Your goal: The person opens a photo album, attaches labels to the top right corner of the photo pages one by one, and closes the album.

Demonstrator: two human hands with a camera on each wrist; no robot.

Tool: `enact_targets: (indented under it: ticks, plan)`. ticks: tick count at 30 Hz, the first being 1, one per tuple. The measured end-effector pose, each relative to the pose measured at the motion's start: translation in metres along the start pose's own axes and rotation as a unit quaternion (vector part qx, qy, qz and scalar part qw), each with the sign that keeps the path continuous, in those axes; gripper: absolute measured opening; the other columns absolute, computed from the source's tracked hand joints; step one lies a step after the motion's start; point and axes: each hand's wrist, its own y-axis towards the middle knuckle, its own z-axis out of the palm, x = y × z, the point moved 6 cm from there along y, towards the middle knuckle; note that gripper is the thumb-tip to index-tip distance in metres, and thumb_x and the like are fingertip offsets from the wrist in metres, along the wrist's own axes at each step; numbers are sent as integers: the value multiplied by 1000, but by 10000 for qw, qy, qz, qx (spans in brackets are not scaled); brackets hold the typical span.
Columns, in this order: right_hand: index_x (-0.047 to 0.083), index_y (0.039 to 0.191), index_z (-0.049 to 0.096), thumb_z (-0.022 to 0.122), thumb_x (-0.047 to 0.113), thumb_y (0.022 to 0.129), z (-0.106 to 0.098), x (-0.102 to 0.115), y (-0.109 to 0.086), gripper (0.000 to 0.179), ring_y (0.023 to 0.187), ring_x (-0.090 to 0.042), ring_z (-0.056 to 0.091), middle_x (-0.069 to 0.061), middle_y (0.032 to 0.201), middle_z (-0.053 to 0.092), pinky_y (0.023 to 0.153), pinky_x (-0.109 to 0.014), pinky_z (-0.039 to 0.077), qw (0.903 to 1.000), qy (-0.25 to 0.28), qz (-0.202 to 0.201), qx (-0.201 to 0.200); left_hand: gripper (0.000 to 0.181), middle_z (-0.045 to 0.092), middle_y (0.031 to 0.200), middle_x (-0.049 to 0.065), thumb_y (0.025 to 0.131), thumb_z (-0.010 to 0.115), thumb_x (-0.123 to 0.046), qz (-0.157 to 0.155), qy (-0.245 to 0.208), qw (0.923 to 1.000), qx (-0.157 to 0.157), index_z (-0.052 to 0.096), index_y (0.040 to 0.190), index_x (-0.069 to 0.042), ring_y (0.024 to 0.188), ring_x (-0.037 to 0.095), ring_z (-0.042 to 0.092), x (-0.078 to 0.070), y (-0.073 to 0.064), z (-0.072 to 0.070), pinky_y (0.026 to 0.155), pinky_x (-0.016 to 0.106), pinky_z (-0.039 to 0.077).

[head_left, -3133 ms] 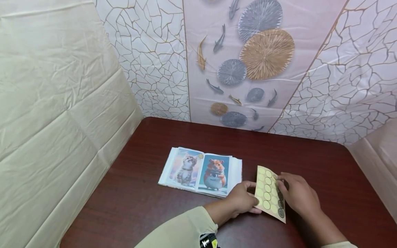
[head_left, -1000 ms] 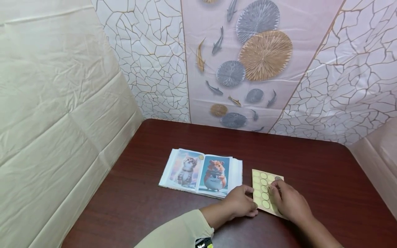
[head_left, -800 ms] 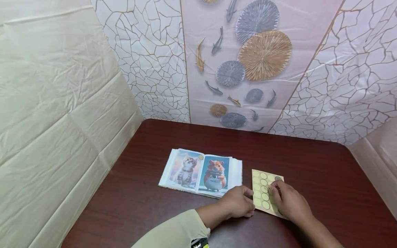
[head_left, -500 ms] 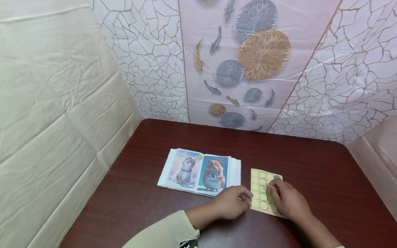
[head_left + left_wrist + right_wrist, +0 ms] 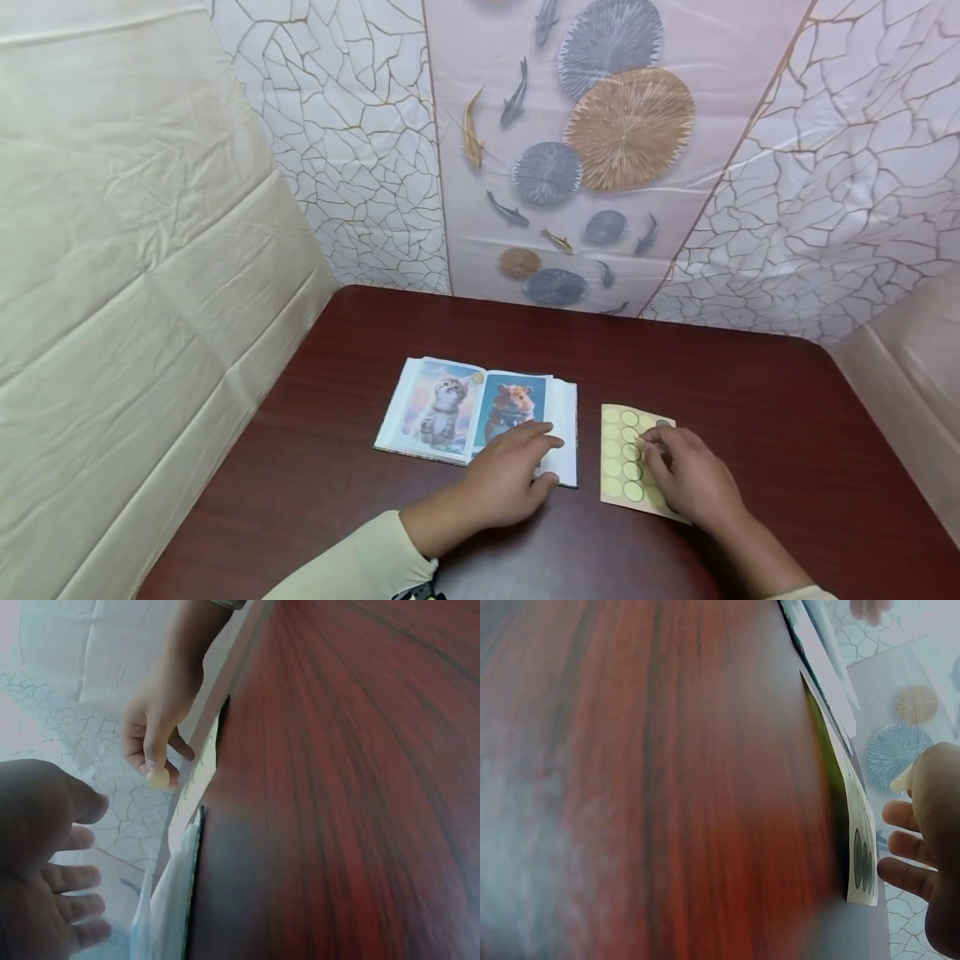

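Note:
My right hand (image 5: 693,479) pinches a round pale-yellow sticker (image 5: 158,778) between thumb and index finger, just above the sticker sheet. That sheet (image 5: 612,454) bears rows of yellow circles, with dark round spots where the backing shows, and lies on the table right of an open photo album (image 5: 564,450). My left hand (image 5: 506,479) reaches over the album's right page with fingers spread and nothing in them. It covers the lower part of a hamster picture (image 5: 510,398). On the left page is a kitten picture (image 5: 441,408) with a small gold round sticker (image 5: 477,378) at its top right corner.
Album and sheet lie on a dark red-brown wooden table (image 5: 300,492). Behind it hangs a patterned cloth (image 5: 630,133) with fish and round leaf shapes. A plain cream cloth (image 5: 120,300) borders the left side.
My left hand has let go of the sheet and moved left over the album. The sheet, earlier tilted up between both hands, now lies on the table. My right hand has a sticker pinched.

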Motion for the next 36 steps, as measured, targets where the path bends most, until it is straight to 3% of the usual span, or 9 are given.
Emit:
enact_targets:
  ticks: [5,9,12,24,31,36]
  plan:
    - [15,108,71,66,21,98,0,2,3,12,88,-28,66,-12,110,68,65,-55,52,10000,-42,-27,-56,61,38,161,12,101,64,-42,-232,210,9967,748,48,154,-17,150,34,29,9,-6,11,118,55,29]
    - [15,109,71,67,19,97,0,5,5,13,82,-22,63,-11,111,68,61,-50,51,9999,-49,-99,-68,67,29,166,8,102,57,-52,-408,292,9901,1309,40,159,-23,153,34,19,13,-12,20,118,63,22]
    - [16,110,72,67,16,96,0,8,6,14,80,-21,62,-12,114,68,59,-47,51,9999,-35,-149,-64,68,26,167,4,102,53,-57,-517,318,9862,1541,38,160,-25,155,33,15,15,-14,25,119,63,19]
    - [15,109,74,68,17,97,1,22,25,14,94,-32,69,-13,118,69,63,-55,55,9990,-71,-375,-221,70,22,168,-2,101,49,-63,-714,564,9799,1777,36,161,-29,156,26,10,16,-17,30,121,59,14]
    - [15,108,76,73,17,95,7,35,39,14,100,-28,68,-8,112,72,55,-47,55,9952,-238,-878,-365,71,22,168,-4,99,51,-64,-739,572,9792,1799,36,160,-30,156,25,10,16,-16,30,122,58,13]
    - [15,110,77,72,18,95,12,41,50,15,106,-27,66,-6,110,72,59,-48,57,9939,-344,-1002,-295,72,23,168,-5,98,52,-65,-772,581,9788,1806,37,160,-31,156,25,10,16,-16,29,122,57,14]
